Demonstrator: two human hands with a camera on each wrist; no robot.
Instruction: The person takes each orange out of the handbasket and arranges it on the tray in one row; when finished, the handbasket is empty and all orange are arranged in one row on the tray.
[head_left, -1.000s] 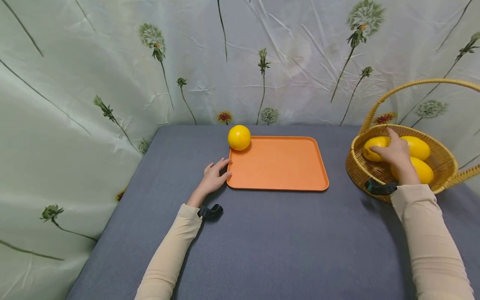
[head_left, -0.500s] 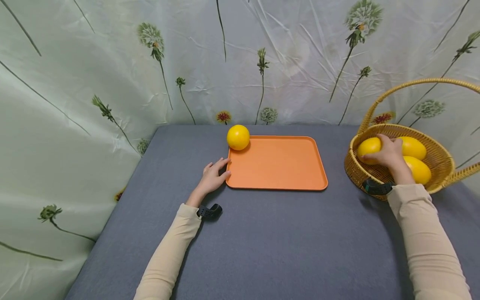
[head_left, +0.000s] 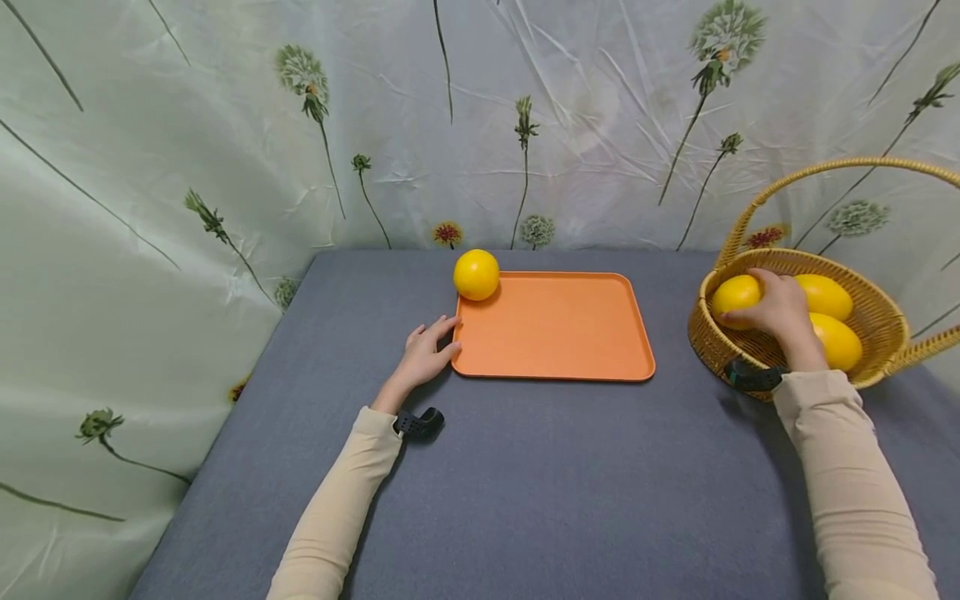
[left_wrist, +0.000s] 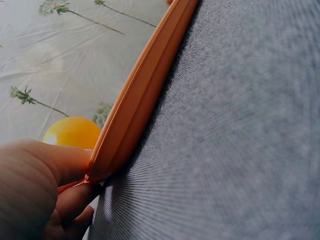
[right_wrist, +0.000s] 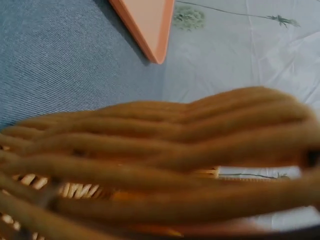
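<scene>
My right hand (head_left: 778, 312) reaches into a wicker basket (head_left: 701, 337) and grips the leftmost smooth yellow oval fruit (head_left: 735, 300) there, thumb on the near side and fingers over the top. Two more such fruits, a far one (head_left: 827, 296) and a near one (head_left: 837, 342), lie beside that hand. In the right wrist view the basket's weave (right_wrist: 165, 135) hides most of hand and fruit. My left hand (head_left: 422, 360) rests at the left edge of an orange tray (head_left: 558, 329), thumb and fingertips on its rim. A round yellow-orange fruit (head_left: 476, 275) sits at the tray's far left corner.
The basket's tall arched handle (head_left: 832, 165) rises over its right part. A grey cloth (head_left: 585, 483) covers the table. Behind it hangs a pale curtain (head_left: 600, 183) printed with dandelions. Each wrist wears a black band, the left band (head_left: 420, 424) and the right band (head_left: 752, 375).
My right hand has moved slightly left and down in the basket and closed round the leftmost yellow fruit. The left hand and the tray stay in place.
</scene>
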